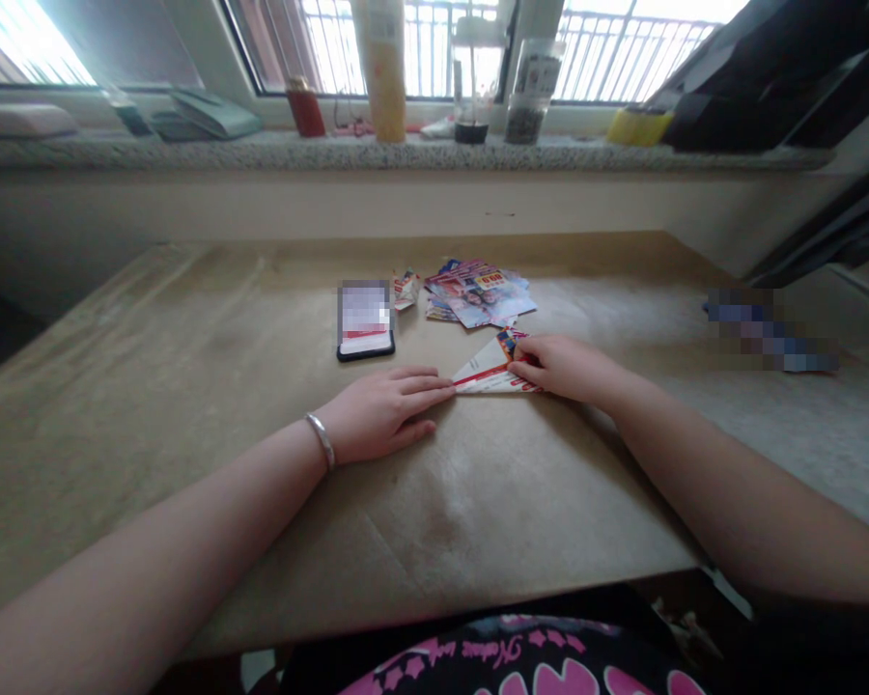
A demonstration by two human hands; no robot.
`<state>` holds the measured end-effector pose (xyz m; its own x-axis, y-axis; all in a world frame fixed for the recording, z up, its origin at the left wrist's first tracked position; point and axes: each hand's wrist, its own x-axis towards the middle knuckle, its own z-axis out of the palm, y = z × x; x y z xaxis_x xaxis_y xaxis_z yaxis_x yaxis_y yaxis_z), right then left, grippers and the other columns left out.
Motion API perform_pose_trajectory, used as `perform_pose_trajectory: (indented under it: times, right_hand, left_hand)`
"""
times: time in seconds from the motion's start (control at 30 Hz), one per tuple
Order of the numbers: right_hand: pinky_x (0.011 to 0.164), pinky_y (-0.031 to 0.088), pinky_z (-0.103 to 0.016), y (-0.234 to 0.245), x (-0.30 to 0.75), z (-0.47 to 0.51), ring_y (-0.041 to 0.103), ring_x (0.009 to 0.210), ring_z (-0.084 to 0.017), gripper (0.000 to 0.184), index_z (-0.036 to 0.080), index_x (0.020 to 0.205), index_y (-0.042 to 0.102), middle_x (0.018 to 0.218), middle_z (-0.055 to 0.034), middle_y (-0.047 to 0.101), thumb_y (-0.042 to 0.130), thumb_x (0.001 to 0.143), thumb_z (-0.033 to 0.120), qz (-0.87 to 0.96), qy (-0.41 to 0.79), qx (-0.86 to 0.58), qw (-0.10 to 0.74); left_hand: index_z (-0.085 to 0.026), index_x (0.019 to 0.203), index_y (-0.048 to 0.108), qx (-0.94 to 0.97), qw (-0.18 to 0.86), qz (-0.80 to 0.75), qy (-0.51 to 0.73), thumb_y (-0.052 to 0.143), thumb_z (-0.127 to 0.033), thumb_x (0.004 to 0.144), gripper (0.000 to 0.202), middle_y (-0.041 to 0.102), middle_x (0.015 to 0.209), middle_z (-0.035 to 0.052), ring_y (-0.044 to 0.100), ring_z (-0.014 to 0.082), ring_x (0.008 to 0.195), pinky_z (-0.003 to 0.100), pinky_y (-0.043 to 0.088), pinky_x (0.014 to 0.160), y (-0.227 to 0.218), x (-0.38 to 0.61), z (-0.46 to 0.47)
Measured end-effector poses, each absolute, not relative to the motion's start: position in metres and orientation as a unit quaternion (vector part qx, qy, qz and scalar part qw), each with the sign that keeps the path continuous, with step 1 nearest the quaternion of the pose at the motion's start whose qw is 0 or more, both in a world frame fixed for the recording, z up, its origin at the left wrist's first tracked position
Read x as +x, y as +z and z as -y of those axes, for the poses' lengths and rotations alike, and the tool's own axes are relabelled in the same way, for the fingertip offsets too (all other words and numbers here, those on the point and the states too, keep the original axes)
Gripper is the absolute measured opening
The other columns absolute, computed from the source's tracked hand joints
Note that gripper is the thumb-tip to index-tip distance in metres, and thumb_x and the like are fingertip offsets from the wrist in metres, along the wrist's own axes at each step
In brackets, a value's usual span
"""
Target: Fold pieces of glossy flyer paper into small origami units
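A folded piece of printed paper, white with red stripes and a pointed left end, lies flat on the table before me. My left hand, with a silver bangle at the wrist, rests palm down, its fingers stretched out and the fingertips touching the paper's left tip. At the paper's right end, my right hand has its thumb and fingers pinched on the edge. Part of the paper is hidden under that hand. Just beyond it is a pile of colourful printed leaflets.
A phone lies left of the leaflets, beside a crumpled paper piece. Far right on the table sits a blurred bluish item. Bottles and jars, among them a tall yellowish bottle, line the stone windowsill behind the table.
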<state>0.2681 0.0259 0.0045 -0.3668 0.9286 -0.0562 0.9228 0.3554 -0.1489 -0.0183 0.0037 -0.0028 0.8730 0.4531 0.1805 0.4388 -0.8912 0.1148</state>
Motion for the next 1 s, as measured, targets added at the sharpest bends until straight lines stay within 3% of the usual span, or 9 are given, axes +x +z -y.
perform_pose_trajectory:
  times: [0.17,0.4,0.73,1.0]
  right_hand:
    - [0.055,0.031,-0.028,0.007,0.258,-0.017,0.055,0.07,-0.018,0.022,0.02,0.085,0.059,0.086,-0.0066,0.066,0.046,0.089,0.037,0.838,-0.015,-0.543,0.05]
    - [0.081,0.033,-0.037,0.009,0.234,-0.002,0.053,0.091,-0.025,0.032,0.016,0.084,0.064,0.086,-0.0116,0.066,0.04,0.093,0.035,0.888,-0.144,-0.428,0.086]
    - [0.074,0.034,-0.03,-0.007,0.219,-0.012,0.055,0.08,-0.02,0.019,0.017,0.08,0.063,0.081,-0.0064,0.066,0.051,0.087,0.031,0.883,0.016,-0.445,0.15]
    - [0.071,0.035,-0.029,-0.011,0.224,-0.022,0.055,0.074,-0.018,0.018,0.017,0.076,0.065,0.077,-0.0057,0.067,0.057,0.084,0.031,0.872,0.053,-0.462,0.151]
  left_hand:
    - [-0.019,0.134,0.048,0.967,0.026,-0.234,0.095,0.047,-0.031,0.092,0.044,0.055,0.132,0.0089,0.049,0.0229,0.124,0.039,0.044,0.103,0.001,-0.017,-0.002]
    - [-0.023,0.135,0.046,0.966,0.024,-0.233,0.108,0.047,-0.031,0.092,0.044,0.055,0.133,0.007,0.049,0.0214,0.124,0.038,0.043,0.103,-0.001,-0.017,-0.002]
    - [-0.018,0.133,0.049,0.97,0.007,-0.223,0.103,0.045,-0.032,0.093,0.043,0.056,0.13,0.0097,0.05,0.0234,0.121,0.039,0.046,0.101,-0.001,-0.017,-0.004]
    - [-0.015,0.118,0.062,0.968,-0.027,-0.212,0.131,0.041,-0.027,0.094,0.034,0.065,0.11,0.0097,0.058,0.0215,0.102,0.035,0.052,0.088,0.0,-0.012,-0.003]
